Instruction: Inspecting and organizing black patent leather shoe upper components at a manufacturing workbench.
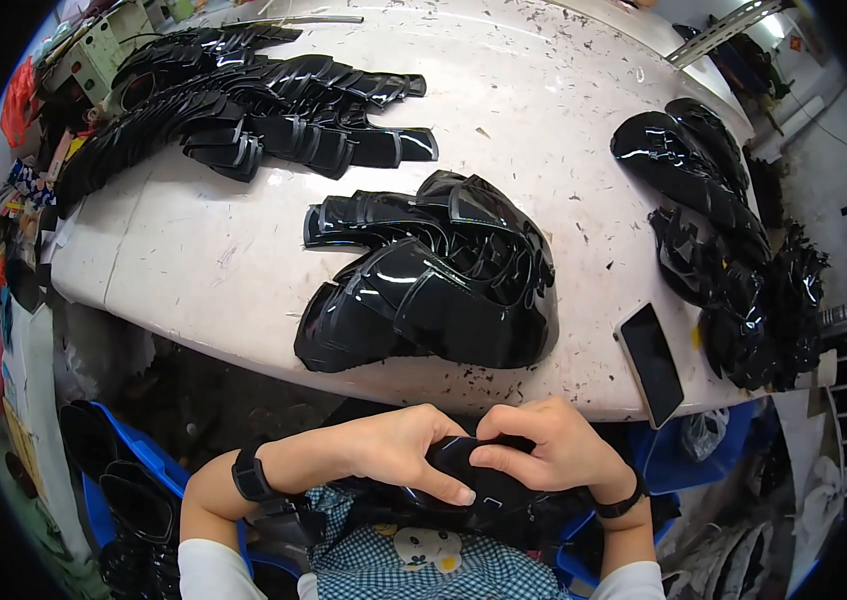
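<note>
Black glossy piece [456, 456] is by your checked apron [444, 582], off the table [244, 270]. Right hand [552, 445] pinches it; left hand [399, 450]: thumb across it, fingers hidden, can't tell. Grip evenly, don't crease the shine.

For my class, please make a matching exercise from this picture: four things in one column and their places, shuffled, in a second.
Things
1. Black piece
2. Phone
3. Red bag
4. Checked cloth

Places
A. At the picture's far left
B. Below the hands in the picture
C. Between the left hand and the right hand
D. At the table's near edge, on the right

Pairs: 1-C, 2-D, 3-A, 4-B
</note>
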{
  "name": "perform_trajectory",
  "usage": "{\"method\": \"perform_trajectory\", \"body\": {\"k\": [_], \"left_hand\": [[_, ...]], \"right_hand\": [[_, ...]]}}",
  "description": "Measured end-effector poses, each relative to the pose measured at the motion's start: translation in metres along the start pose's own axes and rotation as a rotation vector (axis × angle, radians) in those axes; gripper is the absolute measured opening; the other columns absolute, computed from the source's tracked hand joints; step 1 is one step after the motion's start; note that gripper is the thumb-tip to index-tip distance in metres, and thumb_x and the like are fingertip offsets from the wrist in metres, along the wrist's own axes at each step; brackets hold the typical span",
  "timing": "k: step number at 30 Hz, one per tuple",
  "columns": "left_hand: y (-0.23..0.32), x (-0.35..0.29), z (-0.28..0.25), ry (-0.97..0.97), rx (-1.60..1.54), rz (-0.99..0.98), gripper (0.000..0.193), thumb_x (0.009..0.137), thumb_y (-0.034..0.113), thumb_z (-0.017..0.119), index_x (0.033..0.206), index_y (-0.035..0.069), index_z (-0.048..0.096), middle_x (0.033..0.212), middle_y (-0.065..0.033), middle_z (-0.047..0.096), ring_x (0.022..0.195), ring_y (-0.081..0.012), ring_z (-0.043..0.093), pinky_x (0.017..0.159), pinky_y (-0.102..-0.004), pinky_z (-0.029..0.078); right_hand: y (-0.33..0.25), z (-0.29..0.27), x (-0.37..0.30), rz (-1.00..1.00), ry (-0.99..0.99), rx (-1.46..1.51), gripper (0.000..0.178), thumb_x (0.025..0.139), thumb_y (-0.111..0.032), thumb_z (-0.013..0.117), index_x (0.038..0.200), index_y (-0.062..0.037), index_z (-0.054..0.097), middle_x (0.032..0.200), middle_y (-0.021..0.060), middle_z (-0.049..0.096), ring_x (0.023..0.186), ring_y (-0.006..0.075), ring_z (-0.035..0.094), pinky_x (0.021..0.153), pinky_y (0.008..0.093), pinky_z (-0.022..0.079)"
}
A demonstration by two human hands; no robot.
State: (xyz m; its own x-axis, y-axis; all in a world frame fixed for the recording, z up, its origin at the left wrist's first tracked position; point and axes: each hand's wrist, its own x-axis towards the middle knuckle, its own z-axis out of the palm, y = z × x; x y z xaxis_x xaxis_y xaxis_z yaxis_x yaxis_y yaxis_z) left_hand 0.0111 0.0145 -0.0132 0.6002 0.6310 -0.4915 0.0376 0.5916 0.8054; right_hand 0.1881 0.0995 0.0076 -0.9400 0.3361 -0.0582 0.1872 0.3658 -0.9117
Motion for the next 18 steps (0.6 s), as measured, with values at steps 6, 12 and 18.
{"method": "perform_trajectory", "body": {"k": [6,12,18], "left_hand": [[-0.002,0.001,0.005,-0.009,-0.09,0.0,0.028,0.068,0.021,0.072,0.08,0.0,0.059,0.068,-0.0007,0.057,0.059,-0.0078,0.052,0.054,-0.0214,0.041],[-0.003,0.002,0.014,0.067,0.028,0.099,0.027,0.069,0.02,0.07,0.084,0.001,0.058,0.067,0.0,0.056,0.06,-0.0072,0.05,0.055,-0.0214,0.04],[-0.002,-0.016,0.019,0.253,-0.034,0.28,0.033,0.073,0.013,0.066,0.099,-0.002,0.055,0.078,-0.0055,0.06,0.069,-0.007,0.054,0.063,-0.0222,0.045]], "right_hand": [[-0.009,0.0,0.0,-0.066,0.038,-0.243,0.015,0.072,-0.018,0.065,0.071,-0.0074,0.054,0.052,0.0055,0.052,0.044,0.0206,0.051,0.04,0.0275,0.037],[-0.024,0.0,-0.002,-0.072,0.071,-0.443,0.017,0.074,-0.023,0.063,0.073,-0.0095,0.053,0.052,0.0024,0.052,0.046,0.0195,0.051,0.044,0.0285,0.039],[-0.018,0.008,-0.038,-0.383,0.825,-0.416,0.018,0.068,-0.012,0.071,0.08,-0.0073,0.058,0.075,0.0047,0.059,0.065,0.0175,0.056,0.055,0.0255,0.043]]}}
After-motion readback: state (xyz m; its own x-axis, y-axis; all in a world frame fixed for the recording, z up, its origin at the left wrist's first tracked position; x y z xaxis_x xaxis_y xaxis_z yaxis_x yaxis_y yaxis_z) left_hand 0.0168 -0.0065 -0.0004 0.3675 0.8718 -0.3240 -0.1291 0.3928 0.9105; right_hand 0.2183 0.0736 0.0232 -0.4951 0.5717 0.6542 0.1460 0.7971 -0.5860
